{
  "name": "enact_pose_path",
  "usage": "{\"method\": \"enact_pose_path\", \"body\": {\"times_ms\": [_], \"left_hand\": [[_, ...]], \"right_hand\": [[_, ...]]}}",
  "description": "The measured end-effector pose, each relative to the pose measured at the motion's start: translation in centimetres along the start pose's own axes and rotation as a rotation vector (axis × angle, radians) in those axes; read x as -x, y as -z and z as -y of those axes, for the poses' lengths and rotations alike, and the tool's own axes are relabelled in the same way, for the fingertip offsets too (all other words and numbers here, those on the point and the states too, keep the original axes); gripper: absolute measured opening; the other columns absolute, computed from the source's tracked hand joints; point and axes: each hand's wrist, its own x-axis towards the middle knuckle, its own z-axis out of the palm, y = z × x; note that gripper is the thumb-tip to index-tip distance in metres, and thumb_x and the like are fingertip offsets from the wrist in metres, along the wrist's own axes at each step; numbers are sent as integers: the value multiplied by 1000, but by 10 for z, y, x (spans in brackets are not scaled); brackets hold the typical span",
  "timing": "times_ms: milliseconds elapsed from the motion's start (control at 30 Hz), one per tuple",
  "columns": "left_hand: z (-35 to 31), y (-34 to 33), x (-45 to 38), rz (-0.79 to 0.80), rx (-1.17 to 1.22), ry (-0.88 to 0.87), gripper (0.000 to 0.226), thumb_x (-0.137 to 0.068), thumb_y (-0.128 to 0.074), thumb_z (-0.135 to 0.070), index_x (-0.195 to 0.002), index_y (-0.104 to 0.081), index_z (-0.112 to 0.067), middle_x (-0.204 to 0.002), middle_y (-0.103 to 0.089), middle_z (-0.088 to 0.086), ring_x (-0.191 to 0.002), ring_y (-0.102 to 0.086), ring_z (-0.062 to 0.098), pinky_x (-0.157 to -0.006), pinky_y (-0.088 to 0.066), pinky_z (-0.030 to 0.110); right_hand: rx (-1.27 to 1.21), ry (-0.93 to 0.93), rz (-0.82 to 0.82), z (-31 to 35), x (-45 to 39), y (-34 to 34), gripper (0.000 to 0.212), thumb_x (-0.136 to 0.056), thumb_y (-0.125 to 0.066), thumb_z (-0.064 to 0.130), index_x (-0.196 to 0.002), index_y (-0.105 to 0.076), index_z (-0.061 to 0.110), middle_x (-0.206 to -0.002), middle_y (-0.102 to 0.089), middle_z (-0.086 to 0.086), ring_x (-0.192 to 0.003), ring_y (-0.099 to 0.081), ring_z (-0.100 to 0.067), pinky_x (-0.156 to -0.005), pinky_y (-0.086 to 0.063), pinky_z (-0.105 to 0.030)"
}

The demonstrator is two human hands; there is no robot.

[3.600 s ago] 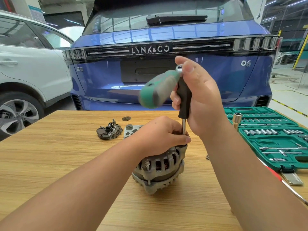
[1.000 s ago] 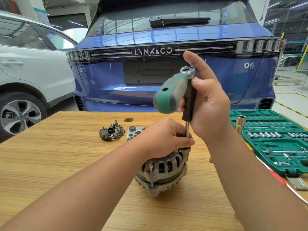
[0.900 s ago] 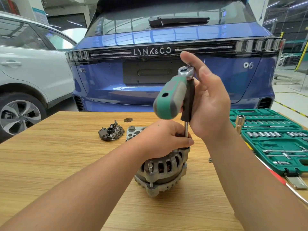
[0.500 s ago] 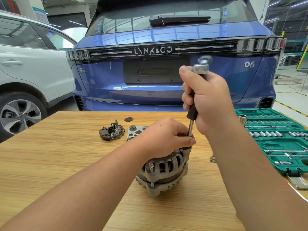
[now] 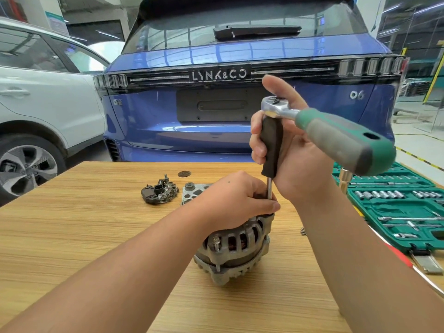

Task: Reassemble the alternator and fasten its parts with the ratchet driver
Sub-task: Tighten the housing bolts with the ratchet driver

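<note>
Right hand (image 5: 290, 150) wraps its fingers round the black grip of the ratchet driver (image 5: 272, 145), thumb raised behind the chrome ratchet head, while the green handle sticks out to the right, away from the alternator (image 5: 236, 248). Left hand (image 5: 236, 200) lies curled over the top of the alternator, fingertips pinching the thin steel shaft just above the housing, so the tool's tip itself is hidden under those fingers.

To do this fastening step well, I would judge that the shaft should stay upright over the bolt at the alternator's right edge, with light downward pressure from the upper hand so the socket does not ride off the head. The lower hand's job is twofold: steady the housing against turning on the wooden table (image 5: 72, 236) and guide the shaft. Swinging the green handle in short arcs should be enough; any tilt risks rounding the fastener.

Beyond the alternator, toward the blue car (image 5: 216, 131), lie a dark rectifier part (image 5: 159, 192) and a pale plate (image 5: 192, 191), both apparently not yet fitted. Right of the alternator sits the open green socket case (image 5: 394, 212), well apart from it.
</note>
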Motion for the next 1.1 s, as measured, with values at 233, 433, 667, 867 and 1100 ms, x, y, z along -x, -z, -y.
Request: {"method": "enact_pose_path", "body": {"times_ms": [233, 433, 667, 867, 1100], "left_hand": [[0, 0, 0, 8, -10, 18, 18, -94, -70, -45, -91, -77, -29, -84, -74, -1, -76, -65, 14, -65, -52, 27], [-2, 0, 0, 20, -37, -1, 19, -96, -68, -45, -93, -77, -28, -81, -73, -2, -73, -63, 13, -65, -51, 31], [-2, 0, -1, 17, -60, -12, 20, -95, -68, -46, -80, -72, -33, -77, -69, -2, -70, -61, 12, -56, -45, 24], [-4, 0, 1, 16, -26, -10, 21, -95, -69, -42, -87, -75, -25, -74, -71, -4, -63, -62, 13, -64, -52, 37], [-3, 1, 1, 15, -3, 6, 20, -94, -71, -41, -89, -77, -23, -78, -72, 1, -72, -64, 15, -65, -50, 32]], "right_hand": [[-10, -89, -57, 3, -3, -6, 37, -97, -47, 41, -127, -62, 24, -82, -58, -8, -59, -52, -17, -53, -44, -26], [325, -48, -359, 6, -1, -17, 17, -95, -67, 28, -97, -60, 12, -65, -44, -2, -53, -26, -25, -45, -24, -36], [86, -225, -205, 16, -2, -6, 19, -94, -64, 17, -113, -63, 15, -71, -52, 5, -55, -43, -9, -54, -36, -22], [263, 98, -190, 4, 0, -16, 34, -95, -60, 4, -121, -56, 26, -79, -46, -9, -53, -43, -15, -48, -40, -26], [95, 8, 27, 5, -5, -6, 46, -98, -33, -2, -127, -54, 27, -76, -62, -2, -53, -50, -16, -46, -41, -25]]}}
